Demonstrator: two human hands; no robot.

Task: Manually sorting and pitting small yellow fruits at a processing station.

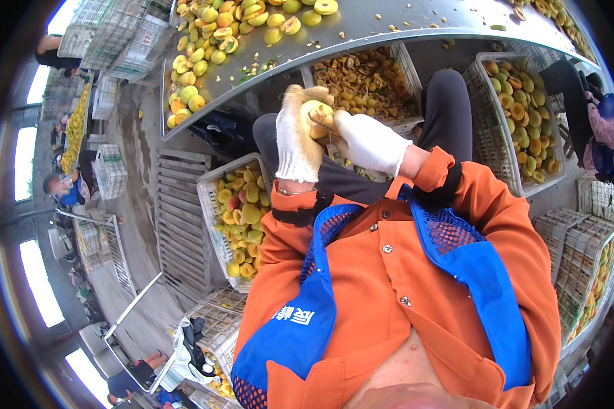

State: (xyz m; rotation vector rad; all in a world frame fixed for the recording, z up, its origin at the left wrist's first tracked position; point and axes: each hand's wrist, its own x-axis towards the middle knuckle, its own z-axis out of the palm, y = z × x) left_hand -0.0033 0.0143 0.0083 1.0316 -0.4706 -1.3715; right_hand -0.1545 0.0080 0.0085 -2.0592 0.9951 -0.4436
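Observation:
My left hand (298,138), in a white knitted glove with a stained yellowish palm, holds a yellow stone fruit (314,113), a peach or an apricot. Gloved in white too, my right hand (371,140) grips a thin dark metal tool (329,134). The tool's curved end lies against the fruit's face; its handle is mostly hidden in my fingers. Both hands are close together above my lap. Just beyond them, below the table edge, a plastic crate (415,76) contains brown fruit scraps and pits (358,76).
A metal table (368,20) ahead carries halved fruit (204,46) and loose bits. Fruit-filled crates stand at my left (208,204) and right (478,128). A slatted pallet (183,214) lies further left, stacked crates (568,250) behind right. Other people sit in the distance and at far right (604,133).

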